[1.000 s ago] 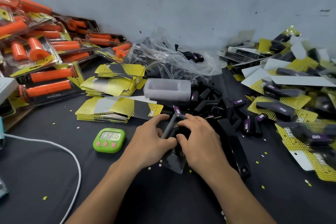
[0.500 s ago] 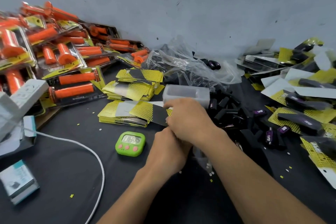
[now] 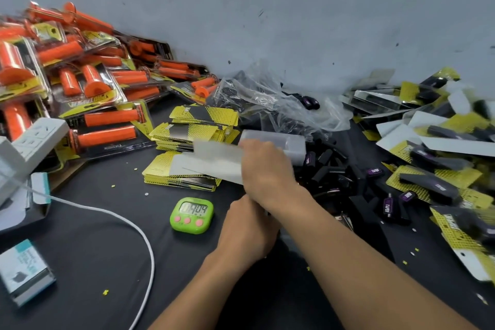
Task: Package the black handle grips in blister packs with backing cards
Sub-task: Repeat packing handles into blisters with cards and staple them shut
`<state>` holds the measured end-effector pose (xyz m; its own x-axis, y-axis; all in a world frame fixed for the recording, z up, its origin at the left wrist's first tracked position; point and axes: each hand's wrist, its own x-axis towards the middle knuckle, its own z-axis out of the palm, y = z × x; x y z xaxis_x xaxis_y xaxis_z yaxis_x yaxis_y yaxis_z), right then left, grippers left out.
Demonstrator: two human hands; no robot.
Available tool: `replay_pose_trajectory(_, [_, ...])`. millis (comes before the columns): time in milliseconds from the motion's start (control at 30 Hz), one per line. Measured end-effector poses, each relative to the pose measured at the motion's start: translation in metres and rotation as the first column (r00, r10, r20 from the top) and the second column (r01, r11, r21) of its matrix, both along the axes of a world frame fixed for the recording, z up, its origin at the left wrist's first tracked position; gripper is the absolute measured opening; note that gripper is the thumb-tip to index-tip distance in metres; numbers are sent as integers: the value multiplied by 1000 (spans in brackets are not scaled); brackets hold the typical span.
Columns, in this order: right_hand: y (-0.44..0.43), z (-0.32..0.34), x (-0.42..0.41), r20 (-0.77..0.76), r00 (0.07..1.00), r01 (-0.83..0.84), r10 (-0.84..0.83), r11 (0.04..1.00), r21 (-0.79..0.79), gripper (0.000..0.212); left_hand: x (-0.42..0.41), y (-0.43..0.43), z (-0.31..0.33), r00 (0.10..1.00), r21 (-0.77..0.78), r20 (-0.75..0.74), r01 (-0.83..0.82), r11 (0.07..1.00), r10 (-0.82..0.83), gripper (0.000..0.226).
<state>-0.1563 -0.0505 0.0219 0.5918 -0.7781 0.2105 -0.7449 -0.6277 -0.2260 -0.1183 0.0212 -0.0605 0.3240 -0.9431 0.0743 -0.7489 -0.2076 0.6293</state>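
Orange packed grips (image 3: 107, 118) are heaped at the far left corner of the surface (image 3: 88, 249), not this job. Yellow card stacks (image 3: 187, 131) sit mid-surface toward the far edge. One backing card (image 3: 214, 163), white side up and blurred, is pinched at its right end by the right hand (image 3: 267, 169), which crosses over the left hand (image 3: 249, 228). Left hand is curled; what it holds is hidden, can't tell. Loose black handle grips (image 3: 329, 163) are piled just right of the hands, finished packs (image 3: 428, 182) at the right edge. Looks like card fetch. Confirm it's a single card, turn print side outward, square the edges before closing.
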Motion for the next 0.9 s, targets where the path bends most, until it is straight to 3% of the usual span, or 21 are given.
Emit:
replay_pose_trajectory(67, [7,3,-26,332,933,139,-138,990,21,35,-2,2,1,983,-68,-179,-54,996,41,27])
replay_pose_trajectory(133, [22,-2,-60,620,722,210,-306,951,225,36,-3,1,-1,951,-81,-293,-130,988,101,28])
replay_pose_trajectory(167, [33,-9,-77,676,623,195,-395,915,355,35,-3,0,-2,940,-78,-321,-146,986,114,36])
replay_pose_trajectory(233, [57,-29,-108,639,568,115,-519,818,563,44,-3,1,-4,937,-85,-339,-125,989,89,49])
replay_pose_trajectory(300, [79,-52,-131,531,623,77,-574,721,689,48,0,1,-2,949,-83,-310,-86,993,56,56])
replay_pose_trajectory(367, [91,-63,-147,473,634,91,-612,666,740,39,6,0,1,914,-44,-395,-124,991,96,68])
replay_pose_trajectory(467, [97,-68,-158,447,637,158,-628,673,722,18,11,-3,3,874,8,-460,-175,985,159,70])
replay_pose_trajectory(533, [101,-67,-157,404,703,188,-585,701,688,17,12,-3,4,861,21,-488,-155,988,145,69])
replay_pose_trajectory(600, [104,-66,-157,377,713,226,-592,702,675,19,12,-3,3,829,21,-542,-150,989,137,68])
replay_pose_trajectory(767, [101,-70,-154,438,560,334,-703,675,658,21,13,-5,2,763,8,-630,-174,985,140,62])
replay_pose_trajectory(900, [103,-76,-149,499,505,359,-704,697,620,24,12,-3,1,751,-19,-644,-206,978,146,53])
